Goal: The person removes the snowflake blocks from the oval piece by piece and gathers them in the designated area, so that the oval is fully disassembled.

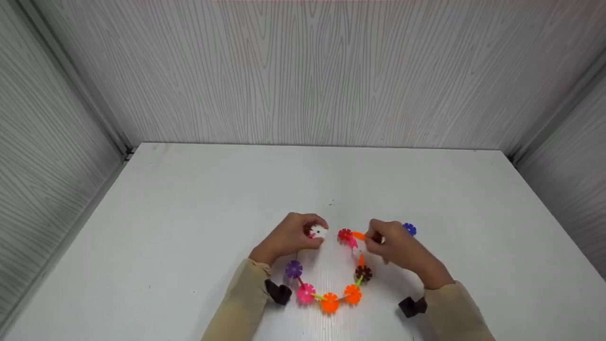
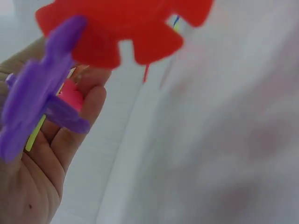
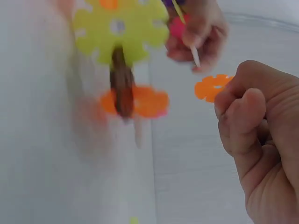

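A chain of notched plastic discs, slotted together, hangs in a loop between both hands. In the head view my left hand [image 1: 299,237] pinches a white disc [image 1: 318,231] at the chain's left end, with a purple disc [image 1: 293,269] below. My right hand [image 1: 395,241] pinches an orange disc [image 1: 358,235] beside a red disc [image 1: 344,235]. Orange discs [image 1: 330,303] and a brown disc [image 1: 363,273] make up the lower and right part. The right wrist view shows the pinched orange disc [image 3: 214,87] partly hidden by fingers.
A blue disc [image 1: 409,229] lies just beyond the right hand. Dark wrist-worn mounts [image 1: 278,292] sit at both sleeves. The white table [image 1: 199,203] is bordered by wood-grain panels [image 1: 312,71] at the back and sides.
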A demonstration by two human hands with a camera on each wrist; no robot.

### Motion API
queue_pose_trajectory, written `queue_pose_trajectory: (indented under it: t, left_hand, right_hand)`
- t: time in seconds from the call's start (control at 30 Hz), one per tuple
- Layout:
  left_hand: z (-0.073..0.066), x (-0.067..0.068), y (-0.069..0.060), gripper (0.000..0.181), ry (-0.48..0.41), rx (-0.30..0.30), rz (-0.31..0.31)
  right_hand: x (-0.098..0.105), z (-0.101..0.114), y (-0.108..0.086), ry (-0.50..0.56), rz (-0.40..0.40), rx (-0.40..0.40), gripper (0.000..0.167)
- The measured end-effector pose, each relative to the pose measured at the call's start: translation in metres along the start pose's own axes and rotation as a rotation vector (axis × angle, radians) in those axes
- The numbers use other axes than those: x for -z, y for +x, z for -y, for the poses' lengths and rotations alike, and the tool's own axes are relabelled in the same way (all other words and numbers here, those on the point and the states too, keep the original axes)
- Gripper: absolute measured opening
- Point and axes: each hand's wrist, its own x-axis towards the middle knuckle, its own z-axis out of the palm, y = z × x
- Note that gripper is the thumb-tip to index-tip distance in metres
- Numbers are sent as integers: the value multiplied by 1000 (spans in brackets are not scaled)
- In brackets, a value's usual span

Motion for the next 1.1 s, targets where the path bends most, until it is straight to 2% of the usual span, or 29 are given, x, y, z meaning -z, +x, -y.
queue_pose_trajectory:
  t: [0.1, 0.13, 0.2, 0.3, 0.37, 0.57, 0.8, 0.93, 1.1]
  left_hand:
    - [14, 14, -14, 24, -18, 79, -107]
    - [17, 16, -17, 24, -34, 109, -123]
    - [19, 18, -19, 25, -59, 144, -114]
    - [19, 15, -17, 28, -63, 140, -58]
    - [18, 12, -16, 28, -50, 132, -46]
    - [21, 12, -16, 30, -12, 179, -105]
    - [20, 15, -14, 35, -3, 189, -87]
    - [19, 15, -15, 36, 28, 197, -94]
    - [17, 15, -15, 38, 22, 209, -78]
  right_hand:
    - [20, -15, -16, 7, -167, -6, 12]
    - [25, -19, -20, 7, -213, -18, 11]
    - [32, -25, -24, 13, -255, -52, 6]
    - [35, -29, -22, 16, -228, -83, 5]
    - [34, -31, -19, 13, -204, -85, 7]
    - [35, -38, -16, 63, -206, -124, 11]
    - [37, -40, -14, 60, -232, -169, 15]
    - [35, -42, -12, 54, -244, -156, 17]
    - [32, -45, -10, 34, -242, -127, 17]
